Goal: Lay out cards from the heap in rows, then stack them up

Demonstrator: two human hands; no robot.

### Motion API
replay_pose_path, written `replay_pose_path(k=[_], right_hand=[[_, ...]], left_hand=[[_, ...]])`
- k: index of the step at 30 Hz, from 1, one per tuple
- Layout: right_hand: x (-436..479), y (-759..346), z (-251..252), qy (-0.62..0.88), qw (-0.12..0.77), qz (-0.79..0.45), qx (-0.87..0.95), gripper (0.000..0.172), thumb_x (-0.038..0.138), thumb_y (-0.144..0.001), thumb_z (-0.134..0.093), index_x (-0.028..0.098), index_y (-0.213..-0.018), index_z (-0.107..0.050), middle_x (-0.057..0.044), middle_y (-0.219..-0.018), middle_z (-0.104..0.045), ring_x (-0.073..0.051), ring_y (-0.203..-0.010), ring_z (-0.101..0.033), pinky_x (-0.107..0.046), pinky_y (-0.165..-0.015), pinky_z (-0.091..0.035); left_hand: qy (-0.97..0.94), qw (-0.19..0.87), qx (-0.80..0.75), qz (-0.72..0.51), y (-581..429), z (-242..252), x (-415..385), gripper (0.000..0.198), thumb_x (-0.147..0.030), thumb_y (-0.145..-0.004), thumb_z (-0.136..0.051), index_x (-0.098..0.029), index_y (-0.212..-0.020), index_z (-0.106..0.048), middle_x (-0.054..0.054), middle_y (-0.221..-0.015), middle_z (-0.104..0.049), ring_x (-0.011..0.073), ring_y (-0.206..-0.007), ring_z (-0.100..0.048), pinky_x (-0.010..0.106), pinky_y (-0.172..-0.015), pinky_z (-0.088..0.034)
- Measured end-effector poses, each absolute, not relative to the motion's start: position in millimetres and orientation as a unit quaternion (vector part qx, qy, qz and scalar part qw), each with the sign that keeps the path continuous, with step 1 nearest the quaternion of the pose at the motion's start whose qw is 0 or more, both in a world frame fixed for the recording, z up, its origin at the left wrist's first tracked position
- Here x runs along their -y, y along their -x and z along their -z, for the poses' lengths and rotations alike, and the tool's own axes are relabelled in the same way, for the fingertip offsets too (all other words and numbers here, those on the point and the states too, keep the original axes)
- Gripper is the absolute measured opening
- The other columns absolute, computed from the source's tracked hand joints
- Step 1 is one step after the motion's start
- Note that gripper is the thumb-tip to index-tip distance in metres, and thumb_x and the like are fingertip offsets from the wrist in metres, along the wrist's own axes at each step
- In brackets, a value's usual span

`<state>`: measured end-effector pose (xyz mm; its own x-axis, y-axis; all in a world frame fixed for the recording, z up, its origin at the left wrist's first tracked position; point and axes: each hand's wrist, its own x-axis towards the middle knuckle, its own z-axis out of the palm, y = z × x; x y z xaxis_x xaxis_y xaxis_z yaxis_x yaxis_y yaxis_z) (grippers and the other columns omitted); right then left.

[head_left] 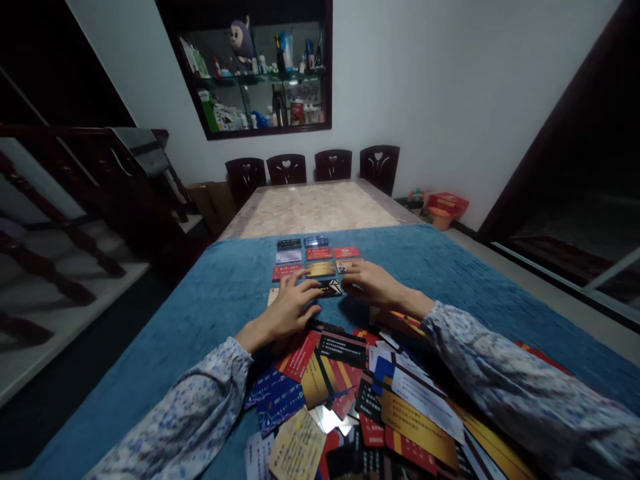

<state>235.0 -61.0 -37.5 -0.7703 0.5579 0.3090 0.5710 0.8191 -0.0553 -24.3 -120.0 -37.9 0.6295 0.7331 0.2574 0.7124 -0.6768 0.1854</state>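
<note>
A black card (330,288) with yellow lettering lies flat on the blue cloth between my two hands. My left hand (295,303) is open, fingers spread, its fingertips at the card's left end. Beside the right end is my right hand (373,283), fingers bent loosely and pointing left; its thumb is hidden. Behind the black card lie a gold card (321,269), a red card (286,272) and a patterned card (349,266) partly under my right fingers. A pale card (273,295) shows left of my left hand. Nearer me spreads a heap of mixed cards (345,373).
Farther back sit more laid-out cards, including a red card (319,253) and a dark blue card (316,241). The blue cloth (225,300) covers the near part of the stone-topped table (315,207). Chairs (286,169) stand at the far end, below a wall cabinet.
</note>
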Motion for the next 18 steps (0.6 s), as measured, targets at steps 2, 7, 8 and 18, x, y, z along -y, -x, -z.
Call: replay_pose_path(k=[2,7,8,18], right_hand=[[75.6,-237.6,39.1,0.284,0.154,0.013,0.946,0.022,0.021,-0.098,-0.054,0.018,-0.089,-0.073,-0.01,-0.09,-0.073,-0.02,-0.087,-0.06,-0.031,-0.077,-0.039],[113.3,-240.1,35.7,0.29,0.125,-0.007,0.949,0.016,0.022,-0.097,-0.058,0.021,-0.091,-0.073,-0.007,-0.088,-0.072,-0.02,-0.085,-0.057,-0.031,-0.075,-0.036],[119.8,-239.8,34.2,0.292,0.116,-0.014,0.949,0.013,0.024,-0.095,-0.061,0.021,-0.093,-0.073,-0.007,-0.088,-0.072,-0.02,-0.086,-0.057,-0.032,-0.074,-0.036],[150.0,-232.5,25.4,0.274,0.025,-0.057,0.96,0.024,0.044,-0.09,-0.07,0.022,-0.099,-0.074,-0.008,-0.091,-0.072,-0.023,-0.092,-0.059,-0.034,-0.073,-0.038]], left_hand=[[-0.903,0.048,-0.395,-0.16,23.3,41.3,130.6,0.028,-0.026,-0.096,-0.061,-0.024,-0.123,-0.068,0.01,-0.137,-0.064,0.0355,-0.146,-0.035,0.061,-0.117,-0.032],[-0.907,0.1,-0.371,-0.169,19.2,45.9,154.3,0.028,-0.024,-0.097,-0.06,-0.023,-0.124,-0.068,0.01,-0.135,-0.066,0.0347,-0.147,-0.034,0.062,-0.121,-0.028],[-0.909,0.111,-0.366,-0.168,18.2,45.8,158.3,0.028,-0.024,-0.097,-0.06,-0.023,-0.124,-0.068,0.009,-0.133,-0.067,0.0346,-0.147,-0.034,0.063,-0.121,-0.028],[-0.923,0.15,-0.328,-0.132,10.6,46.3,175.3,0.027,-0.03,-0.096,-0.066,-0.029,-0.122,-0.074,0.008,-0.128,-0.072,0.0363,-0.147,-0.035,0.064,-0.119,-0.029]])
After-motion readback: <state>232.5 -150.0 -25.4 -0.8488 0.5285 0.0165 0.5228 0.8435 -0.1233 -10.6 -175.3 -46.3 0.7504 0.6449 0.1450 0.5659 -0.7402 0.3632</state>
